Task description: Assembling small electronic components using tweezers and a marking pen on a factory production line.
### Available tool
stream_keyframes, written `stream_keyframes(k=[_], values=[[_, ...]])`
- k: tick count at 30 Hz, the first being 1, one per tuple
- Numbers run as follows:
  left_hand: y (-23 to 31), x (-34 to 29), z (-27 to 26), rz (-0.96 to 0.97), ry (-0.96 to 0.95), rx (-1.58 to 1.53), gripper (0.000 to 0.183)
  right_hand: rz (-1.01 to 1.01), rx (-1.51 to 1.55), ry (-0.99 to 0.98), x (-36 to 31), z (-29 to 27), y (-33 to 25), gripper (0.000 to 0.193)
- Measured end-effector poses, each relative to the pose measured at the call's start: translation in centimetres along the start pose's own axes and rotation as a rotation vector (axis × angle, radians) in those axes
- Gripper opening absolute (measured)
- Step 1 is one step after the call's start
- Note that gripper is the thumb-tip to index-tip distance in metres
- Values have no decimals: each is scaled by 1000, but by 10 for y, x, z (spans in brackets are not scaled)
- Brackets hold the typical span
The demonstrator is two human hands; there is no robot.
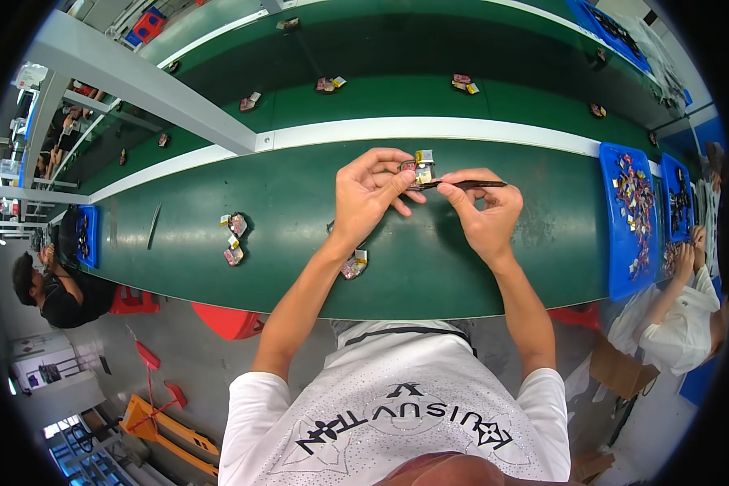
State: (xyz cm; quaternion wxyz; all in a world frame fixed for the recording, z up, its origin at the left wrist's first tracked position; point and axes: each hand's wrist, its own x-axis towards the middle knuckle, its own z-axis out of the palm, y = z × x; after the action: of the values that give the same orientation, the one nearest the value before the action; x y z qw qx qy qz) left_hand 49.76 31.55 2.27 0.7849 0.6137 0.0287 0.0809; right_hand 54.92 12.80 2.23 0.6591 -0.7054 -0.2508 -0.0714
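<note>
My left hand [364,194] grips a small electronic assembly [424,157], with a silver pouch-like part, yellow tape and a bit of red board, above the green table. My right hand [488,217] pinches a slim dark pointed tool [486,184] that looks like tweezers. The tool's tip reaches the lower edge of the assembly, by my left fingertips. Whether it touches cannot be made out. Similar assemblies [354,265] lie beside my left forearm, partly hidden by it. Another small cluster of them [234,228] rests further left on the table.
A blue tray [630,279] of small colourful parts stands at the right table end, near a second blue tray [675,194]. A white rail [429,130] divides the table from a green belt [397,93] carrying scattered assemblies. A thin strip [154,227] lies left. People sit at both sides.
</note>
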Motion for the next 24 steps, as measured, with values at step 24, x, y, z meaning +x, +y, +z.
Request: stream_keyframes(k=[24], values=[[4,1,-3,16,5,19,24,-92,-39,-55,2,5,-4,11]])
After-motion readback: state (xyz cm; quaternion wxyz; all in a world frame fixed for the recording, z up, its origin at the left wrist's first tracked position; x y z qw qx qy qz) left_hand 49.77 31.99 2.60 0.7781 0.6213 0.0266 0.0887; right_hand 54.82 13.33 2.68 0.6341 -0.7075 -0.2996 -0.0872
